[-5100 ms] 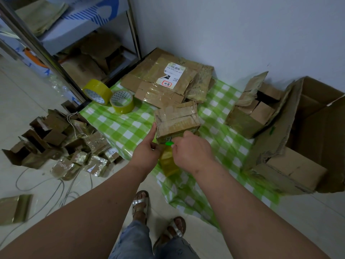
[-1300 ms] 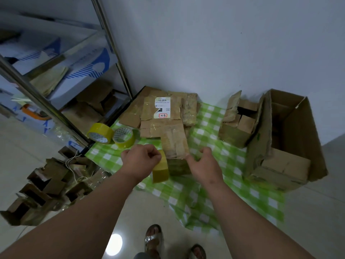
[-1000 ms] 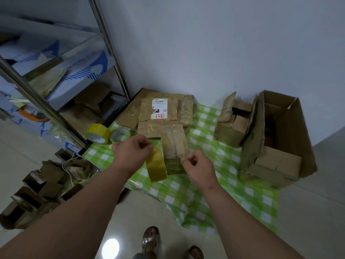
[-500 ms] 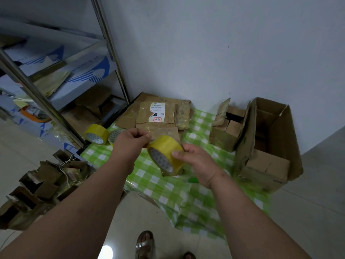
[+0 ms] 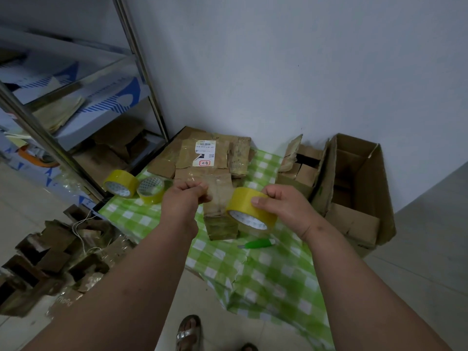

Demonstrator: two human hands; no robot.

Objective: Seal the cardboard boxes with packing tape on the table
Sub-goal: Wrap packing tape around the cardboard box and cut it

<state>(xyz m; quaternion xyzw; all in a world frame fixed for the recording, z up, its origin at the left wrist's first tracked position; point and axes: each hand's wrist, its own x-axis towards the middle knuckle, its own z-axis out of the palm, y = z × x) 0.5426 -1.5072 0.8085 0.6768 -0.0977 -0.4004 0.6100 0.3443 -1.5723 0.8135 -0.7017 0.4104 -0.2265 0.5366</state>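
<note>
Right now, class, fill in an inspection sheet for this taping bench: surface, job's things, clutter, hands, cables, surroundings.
Surface: green checked cloth, rumpled at the near edge.
Job's things: small taped box on the cloth; yellow tape roll held above it; two spare rolls at the left edge.
Clutter: flattened cardboard, green cutter, open boxes on the right.
Hands: right hand grips the roll; left hand pinched, apparently on the tape end.
Cables: white cord over floor scraps.
Surroundings: metal shelving, grey wall.
</note>
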